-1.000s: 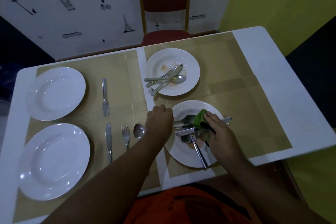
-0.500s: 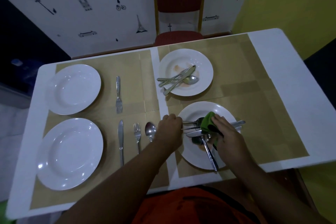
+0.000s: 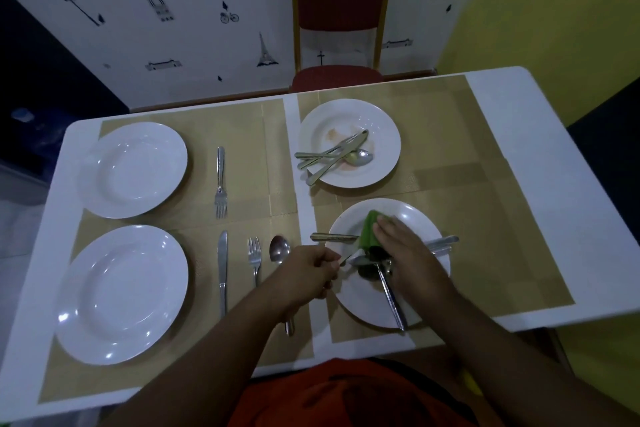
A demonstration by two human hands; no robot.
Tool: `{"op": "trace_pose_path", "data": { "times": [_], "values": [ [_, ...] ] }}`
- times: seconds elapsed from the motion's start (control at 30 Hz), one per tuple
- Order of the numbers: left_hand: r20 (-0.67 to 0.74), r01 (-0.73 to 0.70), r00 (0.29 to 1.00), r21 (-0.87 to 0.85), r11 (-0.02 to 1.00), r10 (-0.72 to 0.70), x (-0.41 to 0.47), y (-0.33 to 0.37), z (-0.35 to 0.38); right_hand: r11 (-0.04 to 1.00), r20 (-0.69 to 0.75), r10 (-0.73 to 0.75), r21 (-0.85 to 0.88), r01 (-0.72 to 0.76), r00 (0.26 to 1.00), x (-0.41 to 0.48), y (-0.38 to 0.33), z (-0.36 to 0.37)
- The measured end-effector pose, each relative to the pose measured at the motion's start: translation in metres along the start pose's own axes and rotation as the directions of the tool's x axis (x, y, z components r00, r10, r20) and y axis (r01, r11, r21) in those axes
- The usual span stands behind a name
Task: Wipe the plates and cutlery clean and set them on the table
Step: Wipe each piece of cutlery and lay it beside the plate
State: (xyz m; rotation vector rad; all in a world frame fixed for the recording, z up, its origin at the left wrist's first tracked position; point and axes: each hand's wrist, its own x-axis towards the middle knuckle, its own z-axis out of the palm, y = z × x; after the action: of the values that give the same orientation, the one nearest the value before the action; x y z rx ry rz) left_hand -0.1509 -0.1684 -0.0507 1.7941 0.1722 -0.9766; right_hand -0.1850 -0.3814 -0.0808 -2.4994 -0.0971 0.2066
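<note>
Where the near right plate (image 3: pixel 427 218) sits on its placemat (image 3: pixel 485 253) by the near edge of the white surface (image 3: pixel 519 121), both hands are over it. The right hand (image 3: pixel 405 250) lies on a green cloth (image 3: pixel 367 229). Its fingers (image 3: pixel 386 224) are laid over the fold, clasping it against the cutlery heaped on the plate; the thumb is hidden.

The left hand (image 3: pixel 313 274) is just beside the plate's left rim, clenched in a pinch on the end of one cutlery piece (image 3: pixel 346 258). This runs from the pinch to the cloth; its kind cannot be told. A second handle (image 3: pixel 332 237) juts over the left rim, apart from the left hand. A long handle (image 3: pixel 393 298) points to the near rim, and further handles (image 3: pixel 443 243) protrude rightward from under the right hand.

The far right plate (image 3: pixel 322 135) is stained and carries crossed cutlery (image 3: pixel 332 156). To the left are two unmarked plates. The far left plate (image 3: pixel 135 170) has a lone fork (image 3: pixel 220 180) beside it. The near left plate (image 3: pixel 121 295) has a knife (image 3: pixel 222 263), a second fork (image 3: pixel 254 256) and a spoon (image 3: pixel 280 248) in a row. The spoon lies just beside the left hand.
</note>
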Motion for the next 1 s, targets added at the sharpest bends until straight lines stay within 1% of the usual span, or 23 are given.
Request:
{"op": "trace_pose_path", "data": {
  "times": [0.07, 0.13, 0.17, 0.23, 0.3, 0.33, 0.4, 0.47, 0.5, 0.53, 0.6, 0.7, 0.8, 0.9, 0.97, 1.0],
  "values": [
    [0.020, 0.026, 0.999, -0.006, 1.000, -0.026, -0.004, -0.002, -0.002, 0.993, -0.050, 0.110, 0.044, -0.107, 0.993, 0.008, 0.007, -0.011],
    [0.013, 0.050, 0.999, -0.013, 0.999, -0.050, -0.005, -0.001, -0.003, 0.980, -0.134, 0.186, 0.092, -0.175, 0.973, 0.014, 0.008, -0.022],
    [-0.007, 0.045, 0.999, 0.007, 0.999, -0.045, -0.005, 0.001, -0.003, 0.974, -0.180, 0.212, 0.118, -0.193, 0.961, 0.015, 0.006, -0.026],
    [-0.059, -0.016, 0.998, 0.123, 0.992, 0.023, -0.002, 0.003, -0.001, 0.972, -0.261, 0.217, 0.146, -0.184, 0.941, 0.014, -0.001, -0.030],
    [-0.108, -0.086, 0.988, 0.216, 0.973, 0.111, -0.001, 0.005, 0.003, 0.980, -0.286, 0.175, 0.140, -0.139, 0.942, 0.010, -0.011, -0.028],
    [-0.130, -0.104, 0.982, 0.241, 0.965, 0.138, -0.001, 0.005, 0.005, 0.985, -0.265, 0.137, 0.137, -0.104, 0.955, 0.008, -0.017, -0.024],
    [-0.141, -0.117, 0.978, 0.250, 0.961, 0.156, 0.000, 0.007, 0.008, 0.995, -0.175, 0.002, 0.098, 0.015, 0.985, 0.003, -0.028, -0.011],
    [-0.117, -0.130, 0.980, 0.252, 0.959, 0.163, 0.000, 0.009, 0.009, 0.986, -0.063, -0.168, -0.012, 0.167, 0.984, -0.002, -0.029, 0.004],
    [-0.107, -0.135, 0.980, 0.271, 0.953, 0.169, 0.000, 0.010, 0.009, 0.976, -0.018, -0.213, -0.054, 0.212, 0.977, -0.002, -0.026, 0.009],
    [-0.103, -0.133, 0.980, 0.288, 0.948, 0.168, -0.001, 0.010, 0.008, 0.973, 0.005, -0.217, -0.073, 0.217, 0.976, -0.001, -0.021, 0.011],
    [-0.097, -0.115, 0.984, 0.304, 0.946, 0.151, -0.004, 0.007, 0.006, 0.989, 0.006, -0.135, -0.062, 0.135, 0.991, 0.006, -0.010, 0.007],
    [-0.096, -0.067, 0.991, 0.274, 0.959, 0.097, -0.008, 0.002, 0.005, 0.998, -0.029, 0.065, -0.002, -0.065, 0.997, 0.020, 0.003, -0.011],
    [-0.124, -0.033, 0.990, 0.236, 0.971, 0.063, -0.010, 0.002, 0.005, 0.988, -0.172, 0.156, 0.023, -0.154, 0.973, 0.025, 0.006, -0.027],
    [-0.160, -0.052, 0.981, 0.315, 0.948, 0.107, -0.007, 0.000, 0.003, 0.987, -0.258, 0.159, 0.071, -0.146, 0.953, 0.021, -0.004, -0.031],
    [-0.196, -0.070, 0.967, 0.412, 0.908, 0.163, -0.004, -0.001, 0.002, 0.995, -0.255, 0.094, 0.051, -0.084, 0.962, 0.018, -0.018, -0.027],
    [-0.209, -0.077, 0.960, 0.451, 0.889, 0.188, -0.002, -0.001, 0.002, 0.999, -0.224, 0.039, 0.045, -0.030, 0.974, 0.016, -0.026, -0.022]
  ]
}}
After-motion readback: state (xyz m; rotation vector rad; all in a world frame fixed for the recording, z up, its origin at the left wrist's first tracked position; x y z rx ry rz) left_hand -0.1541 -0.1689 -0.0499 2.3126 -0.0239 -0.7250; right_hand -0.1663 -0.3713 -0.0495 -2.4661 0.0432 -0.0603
